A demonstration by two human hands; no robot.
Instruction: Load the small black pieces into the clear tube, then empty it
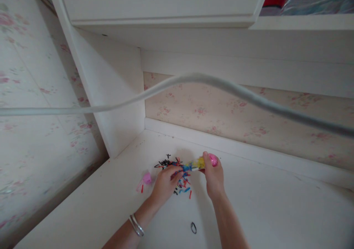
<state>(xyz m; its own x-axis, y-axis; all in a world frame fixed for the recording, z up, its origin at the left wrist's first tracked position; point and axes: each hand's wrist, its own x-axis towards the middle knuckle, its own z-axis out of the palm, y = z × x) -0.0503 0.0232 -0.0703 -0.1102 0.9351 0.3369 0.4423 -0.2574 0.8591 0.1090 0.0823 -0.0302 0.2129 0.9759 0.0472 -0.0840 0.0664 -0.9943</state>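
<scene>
My right hand (212,175) is closed round the pink, shiny rounded end (212,159) of a slim white stick (195,169). Yellow and blue bands (187,168) are bunched along the stick, which points left. At its other end my left hand (167,180), with silver bangles (136,225) on the wrist, pinches at the blue bands. Its fingers partly hide what they grip. Below and behind the left hand spreads a pile of small rubber bands (184,182) in black, red and blue. What the pink end is made of cannot be made out.
A crumpled pink plastic piece (147,177) and a red band (142,189) lie left of the pile. One black band (193,227) rests nearer the front of the white desktop (265,208). A pale cable (193,78) crosses the view under the cabinet (163,3).
</scene>
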